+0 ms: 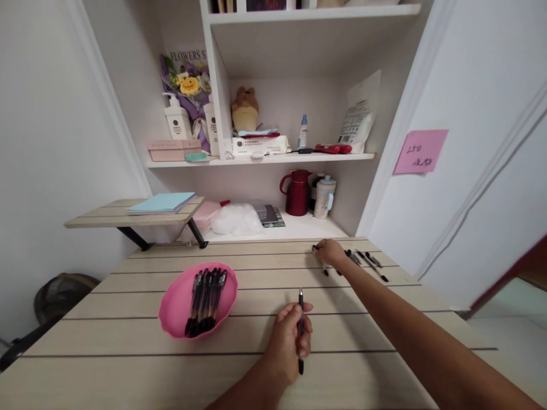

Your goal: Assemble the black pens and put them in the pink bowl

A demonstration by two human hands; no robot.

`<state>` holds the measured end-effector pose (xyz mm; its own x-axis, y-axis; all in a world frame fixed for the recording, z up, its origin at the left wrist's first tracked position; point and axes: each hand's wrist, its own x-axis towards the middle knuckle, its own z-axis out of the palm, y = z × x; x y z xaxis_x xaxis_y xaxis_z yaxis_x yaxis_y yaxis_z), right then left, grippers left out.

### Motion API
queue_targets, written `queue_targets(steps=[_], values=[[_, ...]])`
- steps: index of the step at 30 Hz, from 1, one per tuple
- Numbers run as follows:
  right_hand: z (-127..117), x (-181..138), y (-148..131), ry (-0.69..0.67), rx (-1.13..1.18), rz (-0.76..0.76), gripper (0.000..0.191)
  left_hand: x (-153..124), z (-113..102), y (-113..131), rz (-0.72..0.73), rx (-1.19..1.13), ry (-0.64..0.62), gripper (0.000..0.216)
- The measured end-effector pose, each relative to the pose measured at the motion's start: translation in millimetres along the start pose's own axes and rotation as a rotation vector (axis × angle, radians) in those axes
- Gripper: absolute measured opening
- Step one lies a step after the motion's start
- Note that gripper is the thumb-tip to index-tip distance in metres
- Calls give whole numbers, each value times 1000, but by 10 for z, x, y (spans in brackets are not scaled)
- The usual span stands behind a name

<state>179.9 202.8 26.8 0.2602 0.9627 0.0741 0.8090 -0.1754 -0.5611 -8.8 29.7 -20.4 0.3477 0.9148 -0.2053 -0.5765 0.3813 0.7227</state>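
Note:
My left hand (287, 336) is closed around a black pen (301, 324) near the table's front, its silver tip pointing away from me. Farther back, my right hand (332, 252) pinches the far end of another pen (325, 269) on the tabletop. That pen is partly covered by the fingers. Beside the right hand lie several loose pens and dark pen parts (371, 266), some hidden behind my wrist. To the left, a pink scalloped bowl (173, 304) holds several black pens (207, 299) laid side by side, with their black ends toward me.
The slatted wooden table (128, 336) fills the foreground. A small raised stand (98, 215) bearing blue paper (162, 203) is at the back left. Shelves behind hold a red jug (298, 193), a pale cup (325, 198) and a white plastic bag (237, 220).

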Motion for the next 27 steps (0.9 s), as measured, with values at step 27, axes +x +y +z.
queue_targets(steps=[27], values=[[61, 272, -214, 2, -70, 66, 28, 63, -35, -63, -12, -6, -4, 33]])
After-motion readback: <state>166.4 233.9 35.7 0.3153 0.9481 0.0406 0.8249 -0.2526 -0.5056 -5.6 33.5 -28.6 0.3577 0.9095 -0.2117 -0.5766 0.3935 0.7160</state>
